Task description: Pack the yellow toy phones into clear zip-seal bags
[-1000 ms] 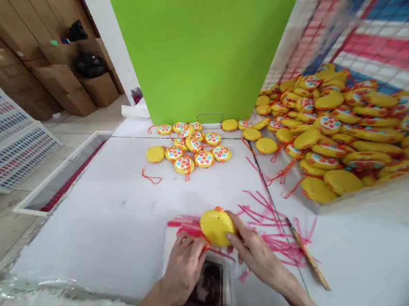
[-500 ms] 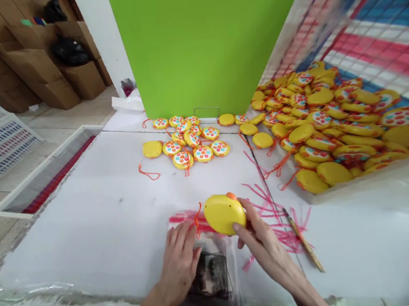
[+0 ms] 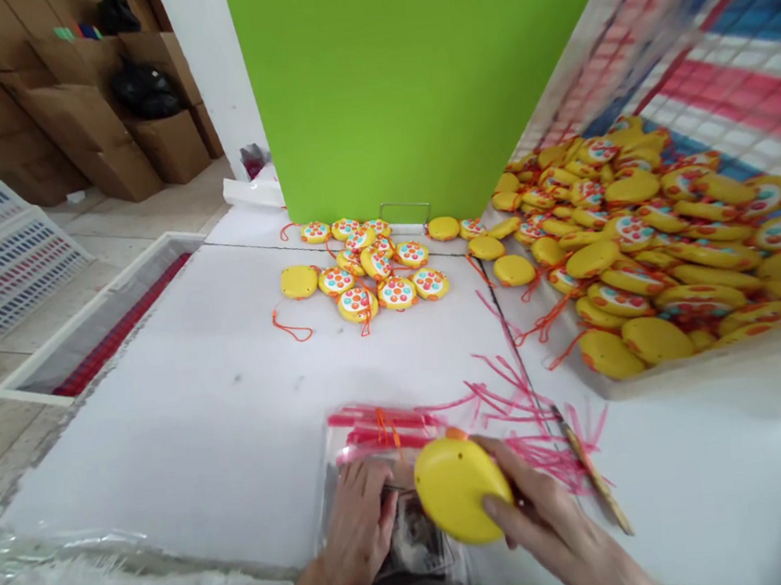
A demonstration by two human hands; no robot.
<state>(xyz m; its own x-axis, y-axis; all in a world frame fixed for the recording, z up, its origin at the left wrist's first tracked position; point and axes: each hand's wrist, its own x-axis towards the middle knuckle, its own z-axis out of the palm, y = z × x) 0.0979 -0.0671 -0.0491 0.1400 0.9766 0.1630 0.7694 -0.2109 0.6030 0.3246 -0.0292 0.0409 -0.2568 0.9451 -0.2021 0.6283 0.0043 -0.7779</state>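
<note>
My right hand [image 3: 549, 508] grips a yellow oval toy [image 3: 459, 490] by its right edge, thumb on the plain yellow back, which faces me. Small holes and a bit of orange show on the toy. An orange cord loop [image 3: 387, 428] lies beyond its left side. My left hand [image 3: 362, 514] is just left of the toy, fingers curled together over a clear plastic bag [image 3: 324, 458]. Whatever its fingertips hold is hidden. Under and between the hands is a dark patch [image 3: 420, 536] with thin black lines. Pink strips [image 3: 382, 419] lie beyond the left hand.
Yellow toys with coloured buttons [image 3: 396, 292] lie scattered before a green panel [image 3: 423, 75]. A big heap of them [image 3: 644, 256] fills a tray at right. A wooden-handled tool [image 3: 594, 471] lies among loose pink strips. Cartons [image 3: 173, 152] and a white basket [image 3: 1, 240] stand at left.
The yellow toy in my right hand has come down and nearer to me. My left hand has moved slightly, its fingers more curled. The view has shifted a little.
</note>
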